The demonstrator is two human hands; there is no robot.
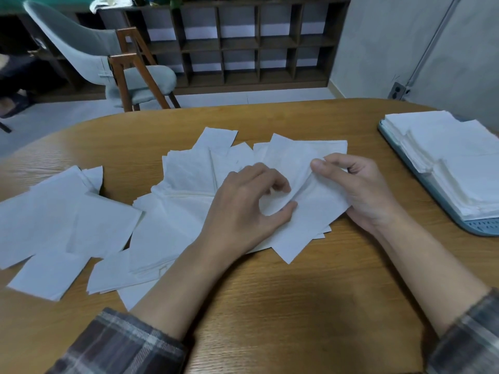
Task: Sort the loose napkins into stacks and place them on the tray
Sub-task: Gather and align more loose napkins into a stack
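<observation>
On a wooden table point(270, 306), loose napkins point(175, 201) are spread at the centre and left. One napkin point(305, 190) atop them is pinched by the left hand point(243, 209) and the right hand point(361, 190). Stacked napkins point(459, 163) are seen on a blue tray point(480, 228) at the far right, a grey chair point(89, 44) beyond

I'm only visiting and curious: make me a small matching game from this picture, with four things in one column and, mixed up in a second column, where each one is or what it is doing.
Things:
1. tray
2. chair
3. stacked napkins
4. right hand

Places or states:
A. beyond the table, on the left
B. pinching a loose napkin
C. at the table's right edge
D. piled on the tray

Pairs: 1-C, 2-A, 3-D, 4-B
</observation>
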